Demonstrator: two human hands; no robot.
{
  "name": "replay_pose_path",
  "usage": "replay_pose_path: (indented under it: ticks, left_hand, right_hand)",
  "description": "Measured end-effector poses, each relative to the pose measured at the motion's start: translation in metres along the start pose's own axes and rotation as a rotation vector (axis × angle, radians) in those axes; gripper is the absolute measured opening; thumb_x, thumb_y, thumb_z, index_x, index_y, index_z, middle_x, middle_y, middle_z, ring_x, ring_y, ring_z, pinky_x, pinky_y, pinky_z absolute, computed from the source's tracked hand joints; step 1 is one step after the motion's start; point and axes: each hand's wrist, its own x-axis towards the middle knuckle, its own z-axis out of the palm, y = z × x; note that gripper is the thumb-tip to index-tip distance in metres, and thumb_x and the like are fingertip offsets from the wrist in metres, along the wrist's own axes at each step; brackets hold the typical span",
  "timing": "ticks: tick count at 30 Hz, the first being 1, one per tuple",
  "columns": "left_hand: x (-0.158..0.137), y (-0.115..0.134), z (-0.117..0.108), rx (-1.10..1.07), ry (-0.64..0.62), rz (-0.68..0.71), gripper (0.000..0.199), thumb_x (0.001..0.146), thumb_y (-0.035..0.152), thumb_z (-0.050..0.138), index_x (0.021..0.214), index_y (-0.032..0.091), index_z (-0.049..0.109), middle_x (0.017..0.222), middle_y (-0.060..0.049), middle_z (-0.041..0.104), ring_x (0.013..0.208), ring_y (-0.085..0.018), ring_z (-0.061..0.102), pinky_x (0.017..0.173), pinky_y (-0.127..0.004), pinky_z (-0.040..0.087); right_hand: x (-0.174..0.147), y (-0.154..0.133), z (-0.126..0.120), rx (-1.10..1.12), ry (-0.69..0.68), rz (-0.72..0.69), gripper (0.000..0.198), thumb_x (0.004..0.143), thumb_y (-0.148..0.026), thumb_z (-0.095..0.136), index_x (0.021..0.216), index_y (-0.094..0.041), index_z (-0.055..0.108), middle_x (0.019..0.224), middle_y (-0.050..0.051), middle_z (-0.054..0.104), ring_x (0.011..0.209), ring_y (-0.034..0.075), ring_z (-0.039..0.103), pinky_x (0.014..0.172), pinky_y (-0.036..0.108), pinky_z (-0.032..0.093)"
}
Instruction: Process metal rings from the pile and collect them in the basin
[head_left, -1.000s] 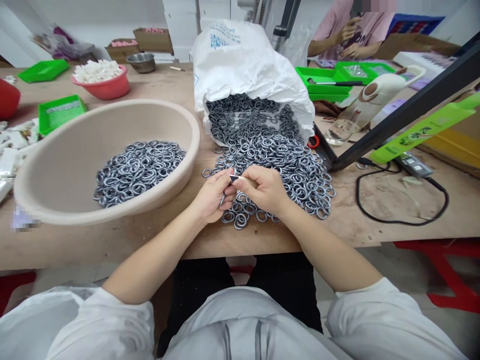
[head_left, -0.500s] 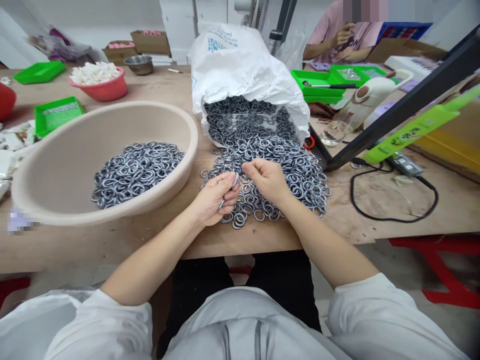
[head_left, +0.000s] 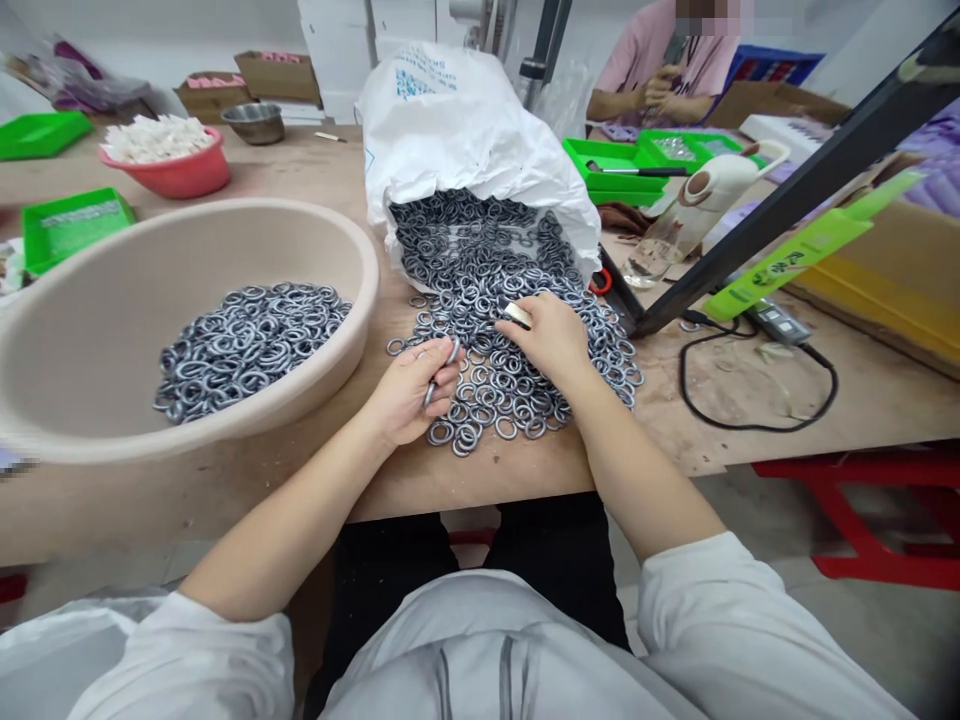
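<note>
The left hand (head_left: 409, 392) is pinching a few grey metal rings (head_left: 441, 372) in its closed grip. The right hand (head_left: 551, 335) is pressing a small flat metal piece (head_left: 517, 314) between its fingertips, over the heap of loose grey rings (head_left: 517, 290) on the wooden surface (head_left: 787, 390).

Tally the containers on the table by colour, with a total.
Green trays: 4
Beige basin: 1
Red bowl: 1
Steel bowl: 1
White sack: 1
Total: 8
</note>
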Motion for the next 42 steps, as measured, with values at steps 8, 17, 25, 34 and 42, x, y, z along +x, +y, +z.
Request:
replay_pose_path:
  ticks: [8, 17, 25, 34, 42]
  left_hand:
    - [0.004, 0.01, -0.006, -0.246, 0.077, -0.095, 0.01, 0.089, 0.02, 0.053, 0.087, 0.014, 0.061, 0.06, 0.006, 0.039, 0.04, -0.004, 0.033, 0.03, -0.011, 0.023]
    - [0.006, 0.009, -0.006, -0.206, 0.105, -0.103, 0.034, 0.089, 0.037, 0.061, 0.067, 0.016, 0.046, 0.064, 0.003, 0.049, 0.038, -0.002, 0.032, 0.029, -0.01, 0.019]
    - [0.01, 0.0, -0.01, -0.057, 0.168, -0.017, 0.014, 0.09, 0.024, 0.062, 0.088, 0.01, 0.063, 0.071, 0.001, 0.057, 0.039, -0.001, 0.037, 0.029, -0.01, 0.021]
    - [0.013, -0.012, -0.006, 0.22, 0.226, 0.081, 0.019, 0.09, 0.032, 0.064, 0.084, 0.019, 0.051, 0.066, 0.007, 0.049, 0.037, -0.002, 0.031, 0.031, -0.011, 0.015]
    - [0.015, -0.014, -0.01, 0.282, 0.217, 0.203, 0.035, 0.079, 0.046, 0.073, 0.077, 0.018, 0.053, 0.06, 0.008, 0.044, 0.04, -0.002, 0.029, 0.035, -0.017, 0.016]
  right_hand:
    - [-0.002, -0.009, 0.001, -0.258, -0.138, 0.04, 0.031, 0.094, -0.044, 0.054, 0.099, -0.022, 0.075, 0.104, 0.012, 0.067, 0.093, 0.028, 0.063, 0.072, 0.034, 0.043]
    - [-0.005, -0.018, 0.009, -0.218, -0.111, -0.022, 0.031, 0.095, -0.041, 0.051, 0.097, -0.021, 0.075, 0.103, 0.011, 0.069, 0.092, 0.026, 0.063, 0.068, 0.032, 0.041]
    - [-0.007, -0.021, 0.012, -0.117, -0.126, -0.05, 0.025, 0.087, -0.038, 0.056, 0.082, -0.021, 0.074, 0.084, 0.007, 0.071, 0.075, 0.021, 0.06, 0.063, 0.03, 0.034]
    - [-0.018, -0.026, 0.017, 0.949, -0.321, -0.085, 0.033, 0.075, -0.049, 0.072, 0.076, -0.016, 0.068, 0.065, -0.002, 0.057, 0.06, 0.01, 0.044, 0.06, 0.026, 0.035]
    - [-0.022, -0.033, 0.021, 1.101, -0.324, -0.085, 0.039, 0.068, -0.053, 0.08, 0.072, -0.018, 0.062, 0.066, -0.003, 0.056, 0.061, 0.01, 0.045, 0.059, 0.026, 0.037]
